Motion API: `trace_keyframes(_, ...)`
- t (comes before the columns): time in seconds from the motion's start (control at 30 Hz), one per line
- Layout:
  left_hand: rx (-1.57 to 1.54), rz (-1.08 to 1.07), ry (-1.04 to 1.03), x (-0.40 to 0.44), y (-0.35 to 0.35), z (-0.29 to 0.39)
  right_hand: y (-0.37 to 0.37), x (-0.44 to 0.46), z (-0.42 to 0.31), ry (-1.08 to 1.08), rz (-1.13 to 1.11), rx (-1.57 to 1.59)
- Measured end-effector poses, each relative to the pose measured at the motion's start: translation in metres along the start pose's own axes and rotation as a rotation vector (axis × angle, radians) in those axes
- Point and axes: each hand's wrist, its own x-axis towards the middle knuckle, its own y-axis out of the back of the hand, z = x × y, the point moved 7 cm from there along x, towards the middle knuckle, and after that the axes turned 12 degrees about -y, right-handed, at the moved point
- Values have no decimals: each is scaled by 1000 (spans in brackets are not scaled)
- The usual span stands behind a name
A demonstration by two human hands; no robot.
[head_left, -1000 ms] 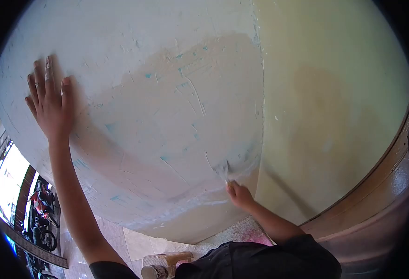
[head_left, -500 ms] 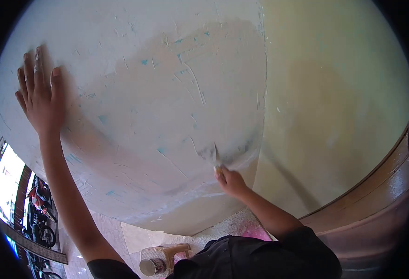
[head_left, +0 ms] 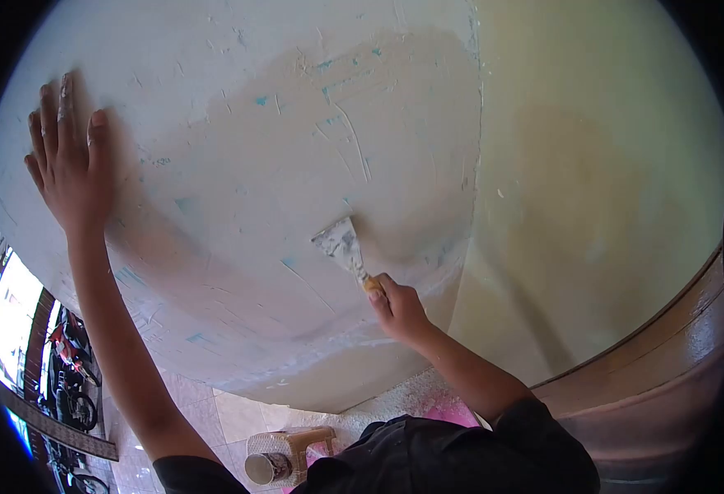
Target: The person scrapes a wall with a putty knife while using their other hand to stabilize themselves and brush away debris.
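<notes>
Before you a scuffed pale wall (head_left: 247, 177), a stool (head_left: 317, 439) below its bottom edge, a round container (head_left: 268, 469) on the stool, your left hand (head_left: 72, 177) spread flat near the wall's left edge, gripping nothing, your right hand (head_left: 401, 310) curled round a putty knife (head_left: 342, 245), blade in from the wall's right edge.

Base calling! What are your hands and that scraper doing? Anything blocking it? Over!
Left hand spread against wall. Right hand gripping scraper. Blade angled up-left, wall contact unclear. Nothing seen blocking it. Over.
</notes>
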Motion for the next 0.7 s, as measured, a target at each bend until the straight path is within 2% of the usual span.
trace_keyframes(0.07,6,10,14,-1,-1,-2,-15,8,37,-83,24,-71)
trace_keyframes(0.1,7,9,14,-1,0,-2,-28,-3,68,-175,-38,-115)
trace_keyframes(0.13,-2,7,12,-1,0,-1,-43,-26,106,-264,-102,-161)
trace_keyframes(0.2,3,5,14,0,2,-2,-73,-83,178,-200,-159,-55)
trace_keyframes(0.27,-2,-1,11,1,2,-2,-73,-132,197,-406,-224,-45)
trace_keyframes(0.37,-30,6,13,0,2,-2,-61,-124,152,-355,-249,-35)
trace_keyframes(0.5,-43,7,30,-1,0,-2,-45,-45,42,27,-152,-21)
trace_keyframes(0.6,-39,16,23,0,-1,-4,-30,-7,-31,58,-132,37)
trace_keyframes(0.67,-39,13,27,2,0,-4,-24,6,-37,-117,-105,66)
trace_keyframes(0.7,-39,10,25,1,0,-4,-28,5,-28,-119,-108,68)
